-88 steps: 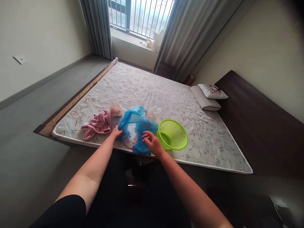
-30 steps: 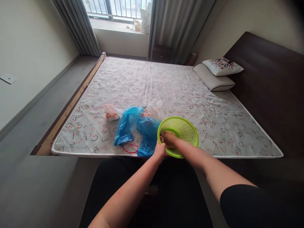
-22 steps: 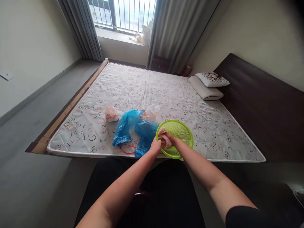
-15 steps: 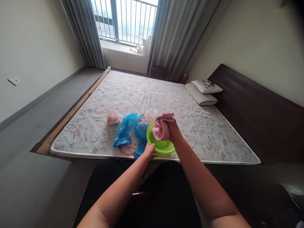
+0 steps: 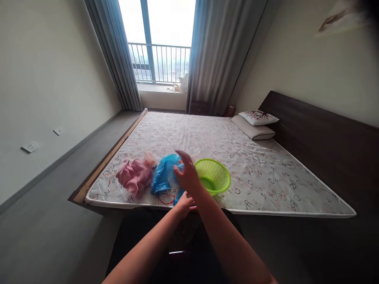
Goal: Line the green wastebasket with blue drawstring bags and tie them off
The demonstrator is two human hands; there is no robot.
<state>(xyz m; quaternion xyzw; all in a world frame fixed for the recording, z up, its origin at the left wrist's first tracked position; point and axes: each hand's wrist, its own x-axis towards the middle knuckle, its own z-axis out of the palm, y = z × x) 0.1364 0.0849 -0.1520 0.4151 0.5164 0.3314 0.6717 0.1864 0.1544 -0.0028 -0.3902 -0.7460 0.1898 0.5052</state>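
A pink cloth [image 5: 134,176], blurred and crumpled, is at the left near the mattress's front edge, apart from both hands. My right hand [image 5: 187,175] reaches across to the left, above the blue plastic bag [image 5: 164,173]; its fingers are spread and it holds nothing. Below it, partly covered by my right forearm, my left hand [image 5: 186,204] is low at the bed's edge with thumb and fingers apart. The green plastic basket [image 5: 217,177] stands upright just right of my hands. No cloth shows inside it.
Beneath these things is a letter-patterned mattress [image 5: 266,179] in a wooden frame. A pale plastic bag [image 5: 150,158] lies beside the blue one, and a red loop [image 5: 166,198] lies in front. A patterned pillow [image 5: 258,117] rests on another by the headboard [image 5: 314,122].
The pink cloth has left my right hand and is now at the left. My right hand has swung left and opened. My left hand has come off the basket's rim. The view has tilted up.
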